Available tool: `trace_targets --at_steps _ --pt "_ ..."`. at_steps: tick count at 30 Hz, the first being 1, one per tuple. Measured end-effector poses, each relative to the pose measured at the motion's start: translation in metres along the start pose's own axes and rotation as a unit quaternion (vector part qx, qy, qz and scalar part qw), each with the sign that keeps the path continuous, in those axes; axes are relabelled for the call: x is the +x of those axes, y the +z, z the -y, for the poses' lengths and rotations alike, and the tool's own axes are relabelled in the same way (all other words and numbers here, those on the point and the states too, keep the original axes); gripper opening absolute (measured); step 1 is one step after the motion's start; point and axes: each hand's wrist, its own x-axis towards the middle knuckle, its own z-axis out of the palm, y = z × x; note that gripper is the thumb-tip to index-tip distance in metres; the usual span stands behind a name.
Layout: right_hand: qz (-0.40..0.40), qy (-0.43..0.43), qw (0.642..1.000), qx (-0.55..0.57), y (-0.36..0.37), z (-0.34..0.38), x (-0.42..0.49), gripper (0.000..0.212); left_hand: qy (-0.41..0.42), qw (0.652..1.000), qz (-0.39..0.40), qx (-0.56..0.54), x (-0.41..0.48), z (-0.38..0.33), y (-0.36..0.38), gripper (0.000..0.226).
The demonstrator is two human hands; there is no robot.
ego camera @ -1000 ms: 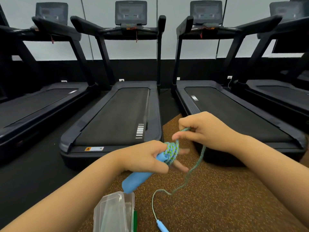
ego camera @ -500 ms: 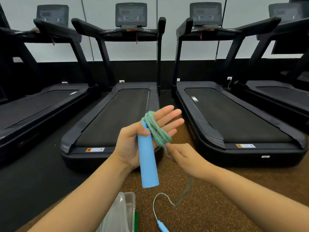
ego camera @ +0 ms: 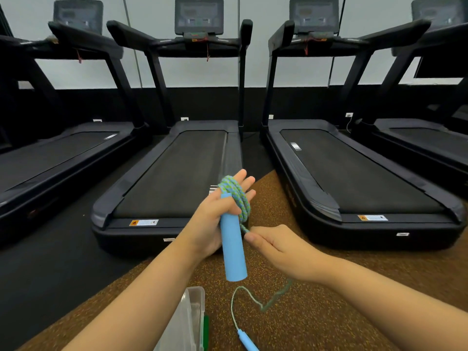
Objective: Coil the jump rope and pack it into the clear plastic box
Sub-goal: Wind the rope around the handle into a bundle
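Note:
My left hand (ego camera: 215,224) holds the light blue jump rope handle (ego camera: 233,249) upright against its palm with the thumb, fingers stretched out. Several turns of green-and-blue braided rope (ego camera: 235,196) are wound around those fingers. My right hand (ego camera: 281,249) pinches the rope just below the coil, to the right of the handle. The loose rope (ego camera: 255,297) hangs down to the floor and ends at the second blue handle (ego camera: 247,340) at the bottom edge. The clear plastic box (ego camera: 187,323) lies on the floor at the bottom centre, partly behind my left forearm.
Several black treadmills (ego camera: 177,173) stand in a row straight ahead, their rear ends close to my hands. I am over a brown speckled rubber mat (ego camera: 329,325); dark flooring (ego camera: 63,274) lies to the left. A green strip (ego camera: 206,330) edges the box.
My left hand turned palm up and raised the handle upright, the coil now on its outstretched fingers. My right hand dropped from above the coil to below it, still pinching the rope.

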Motion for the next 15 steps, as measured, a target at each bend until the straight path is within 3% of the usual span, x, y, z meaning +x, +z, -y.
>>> trace_targets --at_steps 3,6,10,12,15 --pt "0.085 0.066 0.989 0.099 -0.012 0.001 0.001 0.038 -0.016 0.990 0.041 0.136 0.000 -0.002 -0.001 0.081" --pt "0.189 0.139 0.913 0.333 -0.025 -0.001 0.001 0.035 -0.034 0.956 0.113 0.268 0.002 -0.005 -0.005 0.082" --pt "0.261 0.161 0.810 0.499 -0.030 -0.003 0.003 0.026 -0.062 0.914 0.155 0.369 0.005 -0.014 -0.005 0.081" --pt "0.276 0.161 0.776 0.544 -0.031 -0.005 0.005 0.024 -0.069 0.880 0.179 0.436 0.007 -0.016 -0.005 0.072" --pt "0.299 0.149 0.757 0.561 -0.034 -0.008 0.005 0.030 -0.087 0.804 0.156 0.568 0.012 -0.012 -0.014 0.046"
